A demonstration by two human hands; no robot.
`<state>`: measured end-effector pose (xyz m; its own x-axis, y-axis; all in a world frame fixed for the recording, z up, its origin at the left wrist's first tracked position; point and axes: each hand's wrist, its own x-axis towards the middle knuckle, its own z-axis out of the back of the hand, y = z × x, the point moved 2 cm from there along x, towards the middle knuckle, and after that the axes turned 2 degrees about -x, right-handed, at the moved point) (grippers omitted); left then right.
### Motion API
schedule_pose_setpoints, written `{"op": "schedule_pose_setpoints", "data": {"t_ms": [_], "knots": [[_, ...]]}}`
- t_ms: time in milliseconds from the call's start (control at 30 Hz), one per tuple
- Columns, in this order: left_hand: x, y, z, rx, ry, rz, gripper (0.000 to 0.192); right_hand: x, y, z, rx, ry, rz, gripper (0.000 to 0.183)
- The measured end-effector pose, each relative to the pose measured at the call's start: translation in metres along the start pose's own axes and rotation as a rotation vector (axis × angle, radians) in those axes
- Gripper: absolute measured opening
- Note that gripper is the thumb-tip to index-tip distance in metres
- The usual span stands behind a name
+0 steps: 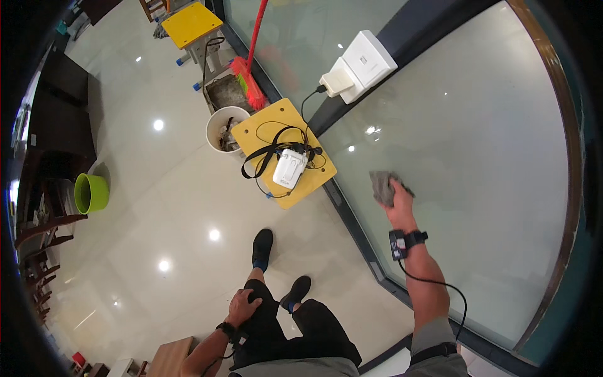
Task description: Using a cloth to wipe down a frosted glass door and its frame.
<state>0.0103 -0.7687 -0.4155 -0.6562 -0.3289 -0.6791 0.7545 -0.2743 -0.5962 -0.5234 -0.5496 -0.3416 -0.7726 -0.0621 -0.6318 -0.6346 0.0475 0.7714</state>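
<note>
My right hand (400, 202) grips a crumpled grey cloth (382, 187) and presses it against a large glass panel (476, 155). A strapped-on device with a black cable sits at that wrist. My left hand (243, 307) rests on my thigh over the black shorts (264, 325), holding nothing, with its fingers somewhat spread. Left of the cloth, a yellow stool (308, 188) stands close to the glass. A white device (289, 168) lies on it among a black strap and thin cables.
A white socket box (370, 59) with a plugged-in charger (337, 82) sits on the dark frame. Beyond the stool are a white bin (214, 127), a dustpan (228, 92) and a red broom (248, 82). Another yellow stool (192, 23) and a green bin (96, 193) stand farther off.
</note>
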Motion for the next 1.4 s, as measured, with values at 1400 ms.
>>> {"op": "schedule_pose_setpoints", "data": {"t_ms": [1400], "knots": [[0.065,-0.029,-0.056,0.021,0.266,-0.200,0.071,0.090,-0.301,0.414,-1.080,-0.070,0.297,0.044]]}}
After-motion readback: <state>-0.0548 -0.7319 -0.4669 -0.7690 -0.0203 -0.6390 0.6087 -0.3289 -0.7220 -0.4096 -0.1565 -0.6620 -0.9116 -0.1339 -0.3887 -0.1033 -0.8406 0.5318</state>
